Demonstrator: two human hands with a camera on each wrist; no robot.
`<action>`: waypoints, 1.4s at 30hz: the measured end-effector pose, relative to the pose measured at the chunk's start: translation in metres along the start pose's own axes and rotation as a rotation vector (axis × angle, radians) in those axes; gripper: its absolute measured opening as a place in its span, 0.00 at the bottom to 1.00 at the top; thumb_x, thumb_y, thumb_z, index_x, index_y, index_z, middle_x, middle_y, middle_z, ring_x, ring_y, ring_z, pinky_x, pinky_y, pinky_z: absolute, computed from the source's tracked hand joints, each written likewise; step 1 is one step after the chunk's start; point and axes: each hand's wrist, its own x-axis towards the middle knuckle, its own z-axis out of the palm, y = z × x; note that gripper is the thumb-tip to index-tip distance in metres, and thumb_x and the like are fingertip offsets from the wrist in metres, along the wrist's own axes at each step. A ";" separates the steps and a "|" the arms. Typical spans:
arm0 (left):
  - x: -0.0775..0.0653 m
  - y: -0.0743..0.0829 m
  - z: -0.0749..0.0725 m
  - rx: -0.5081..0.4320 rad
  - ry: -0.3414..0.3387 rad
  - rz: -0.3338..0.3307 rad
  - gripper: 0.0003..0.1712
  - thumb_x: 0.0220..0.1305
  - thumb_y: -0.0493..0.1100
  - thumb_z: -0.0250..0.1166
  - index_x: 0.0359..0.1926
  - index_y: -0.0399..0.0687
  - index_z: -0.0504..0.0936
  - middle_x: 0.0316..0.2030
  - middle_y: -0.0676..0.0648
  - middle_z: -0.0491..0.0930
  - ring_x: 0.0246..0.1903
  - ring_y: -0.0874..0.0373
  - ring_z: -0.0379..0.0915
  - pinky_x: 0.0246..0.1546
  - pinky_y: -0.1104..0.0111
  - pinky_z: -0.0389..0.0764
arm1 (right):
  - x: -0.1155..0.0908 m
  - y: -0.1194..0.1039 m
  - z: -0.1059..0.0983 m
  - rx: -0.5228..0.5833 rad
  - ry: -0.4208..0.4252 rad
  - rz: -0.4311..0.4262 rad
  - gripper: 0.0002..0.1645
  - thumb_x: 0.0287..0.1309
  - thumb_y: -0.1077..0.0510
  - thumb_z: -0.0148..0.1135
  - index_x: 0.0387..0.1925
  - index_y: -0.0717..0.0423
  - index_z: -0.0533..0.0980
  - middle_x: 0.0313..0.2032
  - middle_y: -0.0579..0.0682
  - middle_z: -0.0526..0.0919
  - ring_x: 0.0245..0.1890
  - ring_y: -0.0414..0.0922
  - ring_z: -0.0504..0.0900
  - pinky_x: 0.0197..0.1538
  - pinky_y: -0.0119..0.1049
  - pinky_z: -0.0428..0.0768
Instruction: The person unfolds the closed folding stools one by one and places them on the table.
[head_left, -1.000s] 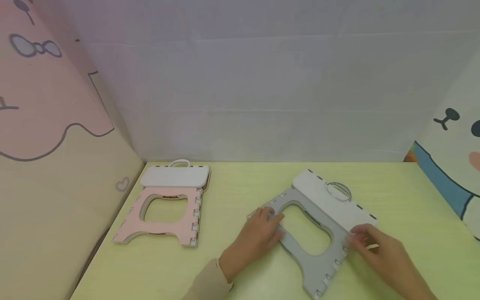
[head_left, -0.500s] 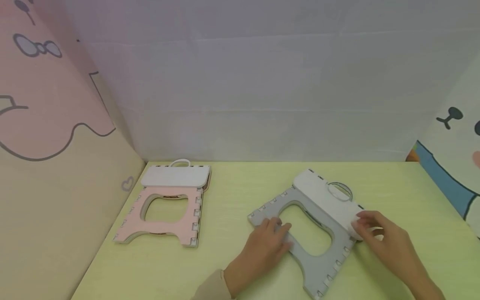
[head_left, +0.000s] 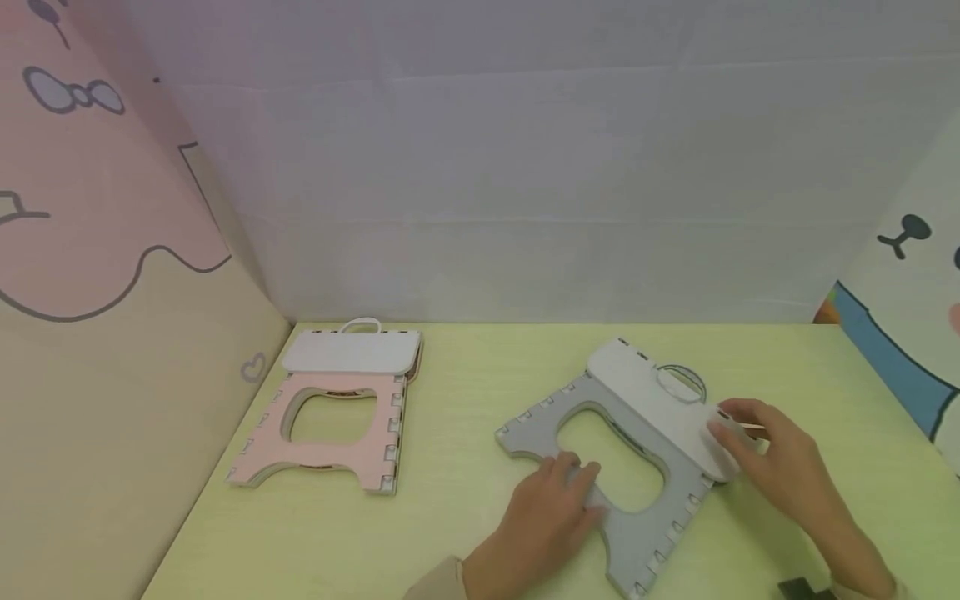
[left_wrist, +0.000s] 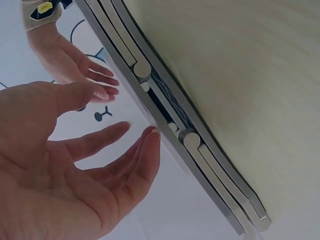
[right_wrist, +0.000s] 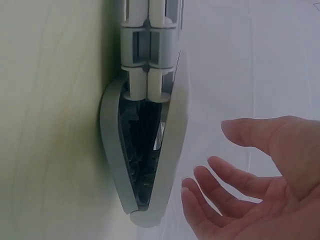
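A folding step stool (head_left: 637, 533), grey with a white top (head_left: 652, 408), lies folded flat and slanted on the right half of the table. My left hand (head_left: 547, 521) is over its lower crossbar, fingers loosely bent; in the left wrist view the fingertips are at the stool's face, gripping nothing. Beside the right end of the white top is my right hand (head_left: 783, 458). The right wrist view shows that hand's relaxed fingers apart from the white panel (right_wrist: 175, 135), with a gap between them.
A second folded step stool (head_left: 345, 454), pink with a white top, lies at the left of the yellow-green table (head_left: 457, 375). A pale back wall (head_left: 525, 167) and printed side panels (head_left: 112, 358) enclose the table. A dark strap piece (head_left: 798, 587) shows at the right sleeve.
My left hand has slid right and down along the grey stool's lower edge. My right hand has moved slightly up along the white top's end. Both stools stay about where they were.
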 end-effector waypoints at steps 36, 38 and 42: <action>-0.001 0.039 -0.001 0.034 -0.248 -0.029 0.31 0.75 0.63 0.58 0.69 0.52 0.74 0.57 0.48 0.76 0.48 0.60 0.77 0.32 0.76 0.78 | 0.039 0.027 0.003 0.041 -0.274 0.136 0.32 0.76 0.50 0.56 0.65 0.75 0.66 0.61 0.78 0.71 0.55 0.75 0.77 0.53 0.66 0.79; 0.000 0.040 0.000 0.035 -0.269 -0.032 0.31 0.75 0.63 0.57 0.69 0.53 0.73 0.57 0.49 0.76 0.47 0.60 0.77 0.31 0.77 0.77 | 0.040 0.029 0.004 0.042 -0.288 0.139 0.32 0.77 0.50 0.55 0.65 0.75 0.66 0.61 0.78 0.71 0.56 0.75 0.76 0.54 0.67 0.78; 0.001 0.042 0.001 0.034 -0.291 -0.045 0.31 0.75 0.64 0.57 0.69 0.54 0.72 0.57 0.49 0.75 0.46 0.61 0.76 0.27 0.78 0.74 | 0.041 0.032 0.005 0.043 -0.299 0.140 0.33 0.77 0.49 0.54 0.64 0.75 0.66 0.61 0.78 0.71 0.56 0.74 0.76 0.54 0.67 0.78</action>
